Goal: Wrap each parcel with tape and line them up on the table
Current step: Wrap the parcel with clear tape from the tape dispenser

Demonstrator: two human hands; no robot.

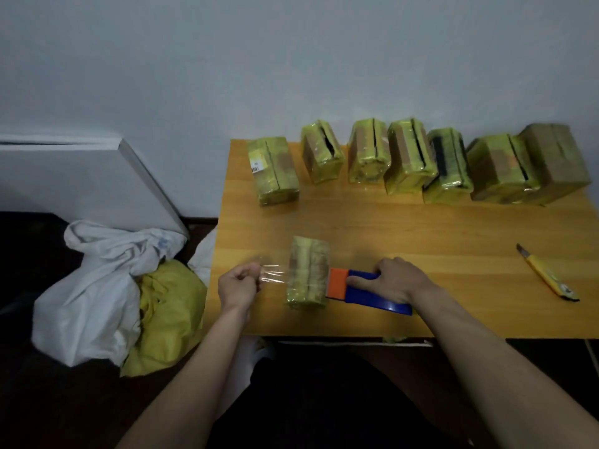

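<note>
A yellowish tape roll (308,273) sits on a dispenser with an orange guard and a blue handle (369,294), low on the wooden table (405,234). My right hand (397,280) grips the blue handle. My left hand (238,285) pinches the free end of a clear tape strip (274,275) stretched leftward from the roll, just past the table's left edge. Several parcels (369,152) wrapped in yellow-tinted tape stand side by side in a row along the table's back edge. No parcel lies under the tape.
A yellow utility knife (547,275) lies on the right of the table. On the floor to the left sit a white bag (94,286) and a yellow bag (168,315). A white board (81,176) leans against the wall.
</note>
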